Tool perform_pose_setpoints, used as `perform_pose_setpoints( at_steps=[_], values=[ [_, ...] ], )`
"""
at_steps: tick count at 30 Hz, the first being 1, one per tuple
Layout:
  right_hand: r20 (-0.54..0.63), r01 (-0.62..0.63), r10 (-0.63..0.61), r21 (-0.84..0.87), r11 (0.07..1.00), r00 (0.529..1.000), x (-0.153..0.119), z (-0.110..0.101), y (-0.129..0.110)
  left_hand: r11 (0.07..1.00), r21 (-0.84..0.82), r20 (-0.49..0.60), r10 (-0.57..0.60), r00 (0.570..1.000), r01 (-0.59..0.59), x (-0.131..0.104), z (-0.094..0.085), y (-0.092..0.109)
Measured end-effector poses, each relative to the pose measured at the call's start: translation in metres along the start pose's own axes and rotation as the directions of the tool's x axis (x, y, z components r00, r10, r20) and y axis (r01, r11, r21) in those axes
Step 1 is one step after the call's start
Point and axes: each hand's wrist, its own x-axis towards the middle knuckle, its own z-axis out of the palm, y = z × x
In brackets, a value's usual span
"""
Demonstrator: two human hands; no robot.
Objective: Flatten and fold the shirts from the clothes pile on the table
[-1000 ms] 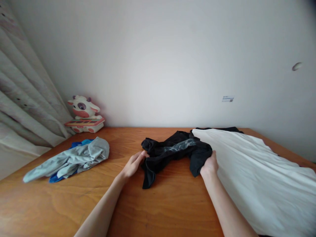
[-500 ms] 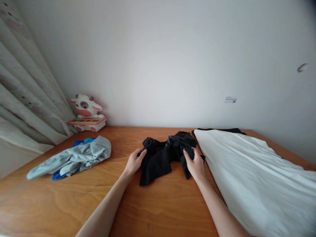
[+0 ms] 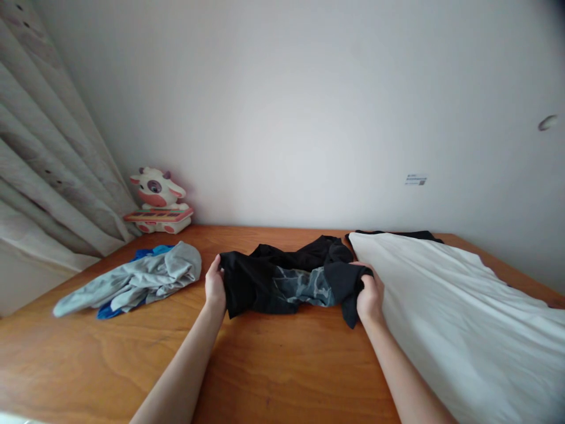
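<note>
A crumpled black garment (image 3: 265,282) with a grey patterned patch on its front stretches between my two hands above the wooden table. Its exact kind is hard to tell from the folds. My left hand (image 3: 216,285) grips the left edge, fingers mostly behind the cloth. At the opposite side my right hand (image 3: 369,291) is closed on a folded-over part, with one corner hanging below. The back of the garment rests bunched on the table.
Light grey and blue clothes (image 3: 150,280) lie heaped at the left. A cow-shaped toy keyboard (image 3: 159,203) stands by the curtain (image 3: 48,159). White cloth (image 3: 445,306) spreads over the right side, with black fabric (image 3: 415,235) behind it. The wall (image 3: 286,118) borders the wooden table (image 3: 282,365).
My hands have moved apart, the left one to the left and the right one to the right. The black garment is pulled wider, and its grey patterned patch shows more.
</note>
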Motion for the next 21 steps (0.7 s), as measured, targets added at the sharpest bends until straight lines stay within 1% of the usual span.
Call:
perform_pose_setpoints(
  at_steps=[1, 2, 4, 6, 8, 10, 11, 13, 14, 16, 17, 18, 19, 20, 21],
  values=[
    [0.019, 0.003, -0.003, -0.003, 1.0, 1.0, -0.001, 0.001, -0.001, 1.0, -0.014, -0.002, -0.02, 1.0, 0.02, 0.0, 0.0, -0.001],
    [0.0, -0.006, 0.006, -0.009, 1.0, 1.0, -0.001, 0.002, -0.002, 0.999, -0.035, -0.004, -0.026, 1.0, 0.026, 0.0, -0.001, -0.001],
    [-0.11, -0.048, 0.045, -0.023, 0.999, 0.993, 0.002, 0.002, -0.002, 0.997, -0.08, 0.002, -0.001, 1.0, 0.001, 0.001, -0.003, 0.001],
    [-0.21, -0.094, 0.084, -0.037, 0.995, 0.974, 0.006, 0.001, 0.0, 0.993, -0.1, 0.018, 0.059, 0.998, -0.057, 0.004, -0.005, 0.004],
    [-0.238, -0.119, 0.104, -0.05, 0.992, 0.966, 0.01, -0.001, 0.002, 0.989, -0.049, 0.003, 0.141, 0.99, -0.141, 0.008, -0.007, 0.006],
    [-0.247, -0.142, 0.124, -0.056, 0.988, 0.961, 0.009, -0.002, 0.003, 0.969, 0.082, -0.054, 0.237, 0.97, -0.232, 0.012, -0.007, 0.005],
    [-0.243, -0.16, 0.139, -0.067, 0.985, 0.96, 0.008, -0.002, 0.002, 0.952, 0.152, -0.084, 0.28, 0.956, -0.265, 0.013, -0.007, 0.003],
    [-0.177, -0.173, 0.148, -0.135, 0.976, 0.973, 0.002, 0.0, -0.001, 0.917, 0.254, -0.121, 0.346, 0.93, -0.308, 0.014, -0.005, -0.001],
    [-0.123, -0.151, 0.129, -0.19, 0.97, 0.984, -0.002, 0.001, -0.004, 0.904, 0.279, -0.125, 0.368, 0.922, -0.323, 0.014, -0.004, -0.003],
    [-0.005, -0.055, 0.056, -0.3, 0.952, 0.998, -0.008, 0.006, -0.011, 0.879, 0.314, -0.118, 0.412, 0.903, -0.36, 0.01, -0.001, -0.007],
    [0.033, -0.008, 0.02, -0.333, 0.943, 0.999, -0.01, 0.008, -0.014, 0.834, 0.368, -0.099, 0.475, 0.875, -0.411, 0.006, 0.0, -0.008],
    [0.054, 0.018, 0.001, -0.351, 0.936, 0.999, -0.012, 0.01, -0.016, 0.752, 0.448, -0.056, 0.563, 0.824, -0.483, 0.001, 0.002, -0.009],
    [0.058, 0.02, 0.001, -0.359, 0.933, 0.998, -0.012, 0.011, -0.017, 0.625, 0.538, 0.025, 0.658, 0.753, -0.565, -0.004, 0.003, -0.008],
    [0.058, 0.007, 0.015, -0.356, 0.934, 0.998, -0.012, 0.012, -0.017, 0.461, 0.612, 0.161, 0.723, 0.672, -0.643, -0.011, 0.004, -0.008],
    [0.057, -0.011, 0.033, -0.351, 0.936, 0.998, -0.012, 0.013, -0.017, 0.287, 0.639, 0.345, 0.722, 0.599, -0.714, -0.018, 0.006, -0.007]
  ],
)
